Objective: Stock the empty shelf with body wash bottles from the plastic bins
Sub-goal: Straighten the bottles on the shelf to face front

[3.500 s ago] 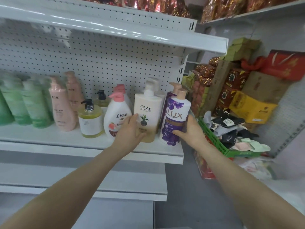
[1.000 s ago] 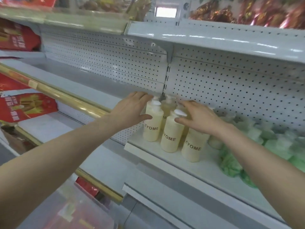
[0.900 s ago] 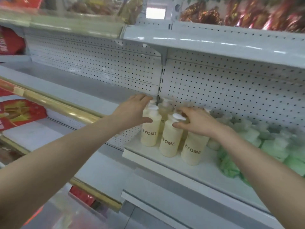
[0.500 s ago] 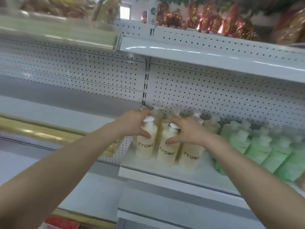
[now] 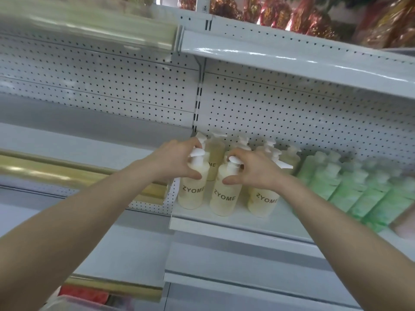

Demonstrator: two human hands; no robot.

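Observation:
Several pale yellow ZYOME pump bottles stand at the left end of a white shelf (image 5: 224,226). My left hand (image 5: 177,161) grips the neck and pump of the leftmost front bottle (image 5: 192,191), thumb across its shoulder. My right hand (image 5: 253,170) curls round the pump of the middle front bottle (image 5: 225,198), thumb on its shoulder. A third front bottle (image 5: 262,200) stands to the right, under my right wrist. More of the same bottles stand behind, partly hidden by my hands.
Green bottles (image 5: 359,194) fill the shelf to the right. A white pegboard back panel (image 5: 292,113) rises behind, under an upper shelf (image 5: 292,57) carrying red foil packs. A gold rail (image 5: 67,173) runs along the neighbouring unit at left.
The view has tilted up and shifted right. Both hands have closed down onto the pump tops of the two front-left bottles, from resting over them.

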